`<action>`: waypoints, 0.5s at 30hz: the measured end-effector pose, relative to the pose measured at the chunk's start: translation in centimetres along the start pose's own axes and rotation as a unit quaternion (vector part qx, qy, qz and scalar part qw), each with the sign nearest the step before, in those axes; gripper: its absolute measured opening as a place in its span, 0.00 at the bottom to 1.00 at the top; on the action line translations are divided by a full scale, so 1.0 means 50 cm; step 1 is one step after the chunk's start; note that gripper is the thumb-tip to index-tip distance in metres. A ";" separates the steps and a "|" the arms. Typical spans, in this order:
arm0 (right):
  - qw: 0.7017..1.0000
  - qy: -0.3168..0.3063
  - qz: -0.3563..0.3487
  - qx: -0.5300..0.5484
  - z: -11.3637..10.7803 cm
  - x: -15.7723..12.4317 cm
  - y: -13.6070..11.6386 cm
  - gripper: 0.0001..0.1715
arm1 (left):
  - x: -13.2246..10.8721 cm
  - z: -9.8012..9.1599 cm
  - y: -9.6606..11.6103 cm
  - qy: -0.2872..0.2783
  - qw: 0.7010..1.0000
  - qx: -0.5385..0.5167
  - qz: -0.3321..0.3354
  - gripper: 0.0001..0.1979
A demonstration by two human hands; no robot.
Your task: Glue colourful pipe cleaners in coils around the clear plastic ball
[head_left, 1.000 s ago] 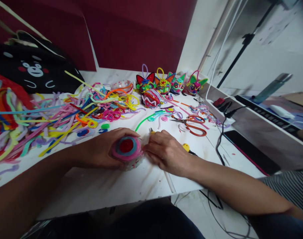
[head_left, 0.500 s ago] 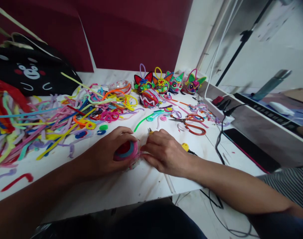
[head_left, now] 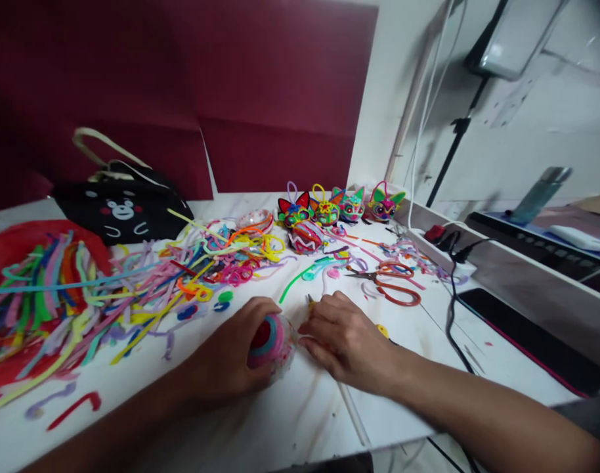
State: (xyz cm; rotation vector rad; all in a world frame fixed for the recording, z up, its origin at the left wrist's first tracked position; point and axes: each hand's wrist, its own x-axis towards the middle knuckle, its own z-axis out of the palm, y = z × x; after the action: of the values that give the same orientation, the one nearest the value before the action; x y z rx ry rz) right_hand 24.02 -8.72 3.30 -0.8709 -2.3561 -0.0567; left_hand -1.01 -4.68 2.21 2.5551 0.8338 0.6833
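My left hand point(head_left: 241, 341) is wrapped around a clear ball point(head_left: 284, 358) that has coiled pink, blue and red pipe cleaner point(head_left: 269, 341) on its side. Facing it, my right hand point(head_left: 346, 335) is closed round a yellow glue gun point(head_left: 383, 330). Its metal tip shows above my knuckles, and its grip is mostly hidden by my fingers. My right thumb and fingertip are pinched close to the ball's side; whether they touch it, I cannot tell. A translucent stick point(head_left: 353, 414) lies below my right wrist.
Loose pipe cleaners point(head_left: 147, 295) heap on the left, beside a black bag point(head_left: 125, 213). Orange-handled scissors point(head_left: 398, 292) lie beyond my right hand. Decorated cat-eared balls point(head_left: 352, 207) line the back. A phone point(head_left: 531, 341) and a black cable point(head_left: 450, 315) are on the right.
The view has tilted up and shifted left, so everything sits lower and further right. Both hands keep their holds, and the coiled face of the ball shows more fully.
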 end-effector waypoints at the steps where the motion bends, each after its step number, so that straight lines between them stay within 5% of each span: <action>1: 1.000 0.001 0.001 0.000 0.002 0.000 0.000 0.16 | 0.000 0.000 0.004 -0.008 1.000 -0.006 -0.013 0.31; 15: 0.998 -0.041 0.052 0.010 0.002 -0.003 -0.009 0.11 | -0.006 0.009 0.020 0.014 0.995 -0.061 -0.082 0.24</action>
State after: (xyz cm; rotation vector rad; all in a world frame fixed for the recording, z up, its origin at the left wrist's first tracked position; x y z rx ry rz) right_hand 23.79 -9.13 3.23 -1.0016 -2.3781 0.0444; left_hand -0.55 -5.70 2.22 2.3431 0.9681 0.6962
